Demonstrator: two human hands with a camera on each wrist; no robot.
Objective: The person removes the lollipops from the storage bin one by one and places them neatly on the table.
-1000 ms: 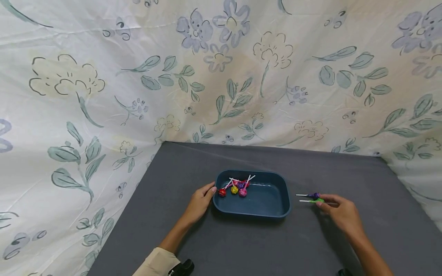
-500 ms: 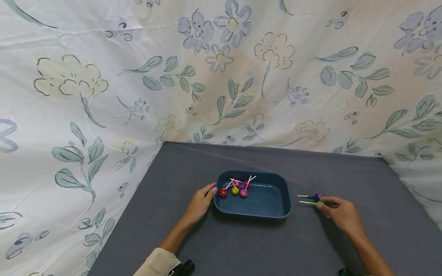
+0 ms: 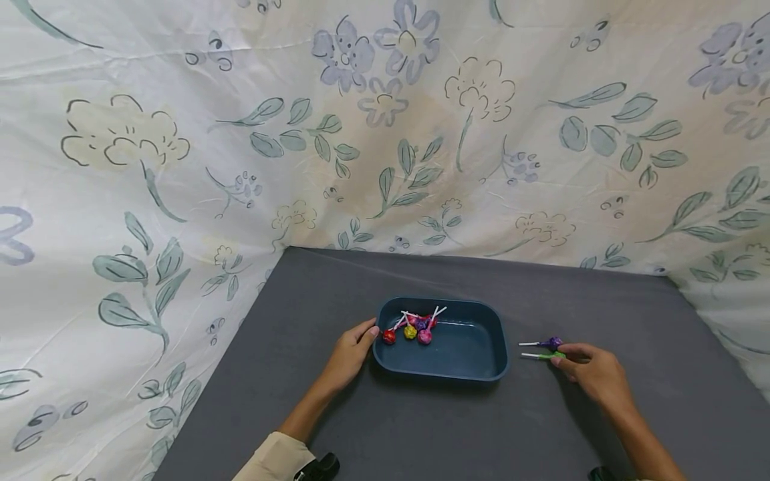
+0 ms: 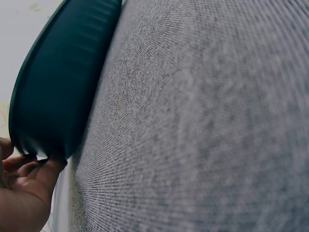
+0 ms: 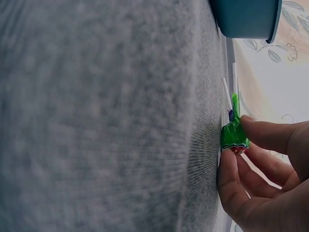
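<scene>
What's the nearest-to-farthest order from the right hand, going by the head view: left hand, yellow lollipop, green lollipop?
1. Green lollipop: pinched in the right hand, right of the tray.
2. Yellow lollipop: inside the tray, left half.
3. Left hand: gripping the tray's left end.

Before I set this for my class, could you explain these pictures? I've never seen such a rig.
There's no machine, just a person working bare-handed. One picture looks forward and down from the head; the others come from each wrist. On a grey cloth-covered table sits a dark-blue rectangular tray with rounded corners, wrapped lollipops inside. The left hand grips the tray's left end; the right hand pinches a green-wrapped lollipop in its fingers; a purple-wrapped lollipop lies beside it.
</scene>
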